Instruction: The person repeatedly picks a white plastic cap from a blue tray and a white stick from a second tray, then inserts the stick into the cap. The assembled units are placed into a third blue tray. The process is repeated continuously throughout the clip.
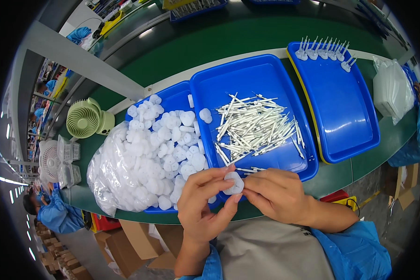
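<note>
Low in front of me, my left hand pinches a small white translucent plastic cap with rounded lobes between thumb and fingers. My right hand is closed against the cap's right side, its thumb and fingers pressed together; whatever they grip is hidden. Just beyond both hands, a blue tray carries a heap of thin whitish rods, with a few more rods by its near edge. Left of it, many similar white caps spill from a clear plastic bag onto another blue tray.
On the right, a blue tray stacked over a yellow one bears several caps with upright rods at its far end. A bag of white sheets lies beyond it. At left stand a green fan and a metal post. Cardboard boxes sit below.
</note>
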Demonstrator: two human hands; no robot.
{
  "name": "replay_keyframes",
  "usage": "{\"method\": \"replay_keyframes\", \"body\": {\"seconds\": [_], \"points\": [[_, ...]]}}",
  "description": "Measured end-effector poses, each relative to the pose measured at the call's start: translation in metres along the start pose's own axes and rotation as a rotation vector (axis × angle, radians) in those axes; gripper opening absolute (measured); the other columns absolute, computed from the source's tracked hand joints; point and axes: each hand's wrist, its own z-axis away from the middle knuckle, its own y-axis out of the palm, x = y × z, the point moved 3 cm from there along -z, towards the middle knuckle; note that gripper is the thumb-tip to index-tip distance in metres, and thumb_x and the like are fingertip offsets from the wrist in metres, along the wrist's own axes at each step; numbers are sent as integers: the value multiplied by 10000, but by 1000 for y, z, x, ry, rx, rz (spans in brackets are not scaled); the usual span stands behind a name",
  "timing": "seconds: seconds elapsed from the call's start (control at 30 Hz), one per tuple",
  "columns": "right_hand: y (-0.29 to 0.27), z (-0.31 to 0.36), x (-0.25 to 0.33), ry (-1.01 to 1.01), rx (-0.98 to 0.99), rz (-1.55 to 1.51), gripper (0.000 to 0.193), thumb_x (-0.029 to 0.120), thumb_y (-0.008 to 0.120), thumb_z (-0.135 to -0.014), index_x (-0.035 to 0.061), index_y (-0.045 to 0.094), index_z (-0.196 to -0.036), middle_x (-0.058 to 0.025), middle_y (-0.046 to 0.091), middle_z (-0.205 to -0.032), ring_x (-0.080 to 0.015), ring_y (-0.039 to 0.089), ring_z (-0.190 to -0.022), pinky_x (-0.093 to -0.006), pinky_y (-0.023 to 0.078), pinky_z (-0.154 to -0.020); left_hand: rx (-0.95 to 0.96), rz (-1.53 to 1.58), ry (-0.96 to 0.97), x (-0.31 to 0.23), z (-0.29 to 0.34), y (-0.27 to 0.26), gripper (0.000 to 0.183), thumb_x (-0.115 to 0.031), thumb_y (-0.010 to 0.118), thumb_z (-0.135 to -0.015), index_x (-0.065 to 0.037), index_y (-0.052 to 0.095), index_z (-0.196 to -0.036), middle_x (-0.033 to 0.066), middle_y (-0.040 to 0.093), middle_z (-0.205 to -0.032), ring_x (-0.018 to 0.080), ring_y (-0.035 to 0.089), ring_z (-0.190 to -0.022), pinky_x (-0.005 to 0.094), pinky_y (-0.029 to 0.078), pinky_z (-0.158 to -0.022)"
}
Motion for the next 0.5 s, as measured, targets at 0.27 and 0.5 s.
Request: {"method": "replay_keyframes", "body": {"seconds": [0.27, 0.5], "points": [[-1, -1, 2, -55, -35, 23, 272, 0, 855, -872, -31, 776, -1131, -127, 765, -1006, -297, 762, -806, -397, 631, -723, 47, -132, 129, -1, 2, 1, 348, 111, 861, -911, 9, 855, -1244, 227, 758, -1307, 336, 806, -1179, 389, 692, -965], [-3, -2, 5, -18, -52, -18, 241, -41, 845, -847, -34, 777, -1078, -137, 747, -951, -306, 747, -774, -392, 625, -704, 27, 4, 42, 8, 8, 3, 280, 71, 863, -941, 38, 845, -1218, 232, 786, -1278, 340, 808, -1180, 381, 679, -994]]}}
